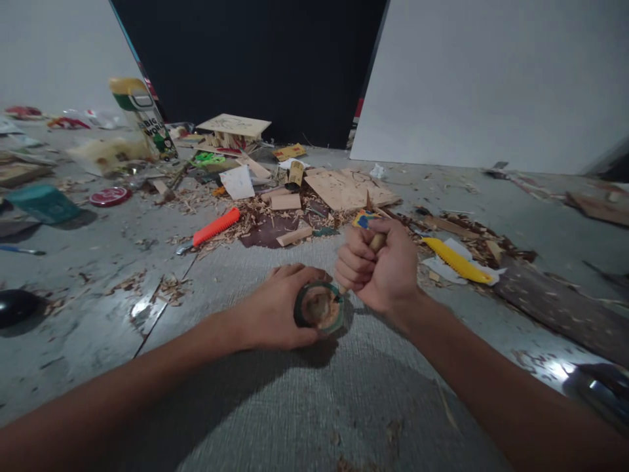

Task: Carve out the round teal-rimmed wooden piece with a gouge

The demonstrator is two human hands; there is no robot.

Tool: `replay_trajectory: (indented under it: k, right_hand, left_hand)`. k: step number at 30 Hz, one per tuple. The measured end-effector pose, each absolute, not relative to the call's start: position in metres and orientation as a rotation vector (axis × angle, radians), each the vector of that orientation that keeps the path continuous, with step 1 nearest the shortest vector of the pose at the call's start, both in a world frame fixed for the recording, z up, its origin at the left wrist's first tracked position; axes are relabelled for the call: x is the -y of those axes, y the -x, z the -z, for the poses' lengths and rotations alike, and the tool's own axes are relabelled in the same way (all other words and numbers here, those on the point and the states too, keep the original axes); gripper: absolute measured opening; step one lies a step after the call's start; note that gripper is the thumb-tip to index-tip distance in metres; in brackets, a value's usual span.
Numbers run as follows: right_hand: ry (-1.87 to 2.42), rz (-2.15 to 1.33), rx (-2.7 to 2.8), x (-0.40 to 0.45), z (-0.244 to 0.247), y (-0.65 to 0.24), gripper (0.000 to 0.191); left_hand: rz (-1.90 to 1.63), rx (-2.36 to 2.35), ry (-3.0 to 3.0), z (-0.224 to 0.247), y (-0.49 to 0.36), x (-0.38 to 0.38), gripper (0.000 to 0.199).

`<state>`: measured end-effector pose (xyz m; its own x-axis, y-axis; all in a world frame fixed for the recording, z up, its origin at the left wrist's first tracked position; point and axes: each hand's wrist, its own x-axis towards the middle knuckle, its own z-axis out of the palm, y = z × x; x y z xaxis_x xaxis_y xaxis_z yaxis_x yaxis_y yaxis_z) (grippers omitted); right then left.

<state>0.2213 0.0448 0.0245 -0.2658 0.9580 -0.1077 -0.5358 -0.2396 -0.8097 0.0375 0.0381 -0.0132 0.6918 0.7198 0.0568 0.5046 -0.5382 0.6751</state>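
My left hand (282, 305) curls around a small round green-rimmed container (322, 308) on the grey surface. Its top faces me, and a brownish, hollowed inside shows. Just to the right, my right hand (378, 265) is closed in a fist around a slim wooden-handled tool (377, 242), held beside the container's rim. Fingers hide most of that tool, so its exact kind cannot be made out. Behind the fist lies a small yellow and blue piece (364, 218).
Wood shavings, small wood blocks (285, 202) and a thin wooden board (348, 190) litter the area ahead. An orange-handled cutter (216, 227) lies left, a yellow toothed tool (459, 261) right. Farther left are a red lid (110, 196) and a teal block (43, 203).
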Motion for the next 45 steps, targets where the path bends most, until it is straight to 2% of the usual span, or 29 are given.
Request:
replay_trajectory:
  k: [10, 18, 26, 29, 39, 45]
  right_hand:
    - [0.688, -1.654, 0.746, -0.045, -0.026, -0.222, 0.042]
    - [0.680, -1.632, 0.628, -0.052, -0.015, -0.223, 0.045]
    - [0.669, -1.376, 0.764, -0.038, -0.019, -0.211, 0.047]
    - [0.661, -1.372, 0.804, -0.036, -0.023, -0.209, 0.045]
    - [0.752, -1.447, 0.625, -0.047, -0.021, -0.214, 0.046]
    - [0.723, -1.388, 0.729, -0.039, -0.026, -0.209, 0.046]
  left_hand:
    - [-0.524, -0.677, -2.172, 0.021, -0.031, -0.047, 0.073]
    - [-0.467, -0.665, -2.160, 0.013, -0.031, -0.049, 0.068]
    - [-0.442, -0.721, -2.110, 0.015, -0.030, -0.049, 0.067]
    - [-0.461, -0.696, -2.109, 0.016, -0.030, -0.050, 0.064]
    - [-0.488, -0.681, -2.122, 0.017, -0.029, -0.050, 0.071]
    - [-0.472, -0.656, -2.105, 0.015, -0.029, -0.050, 0.068]
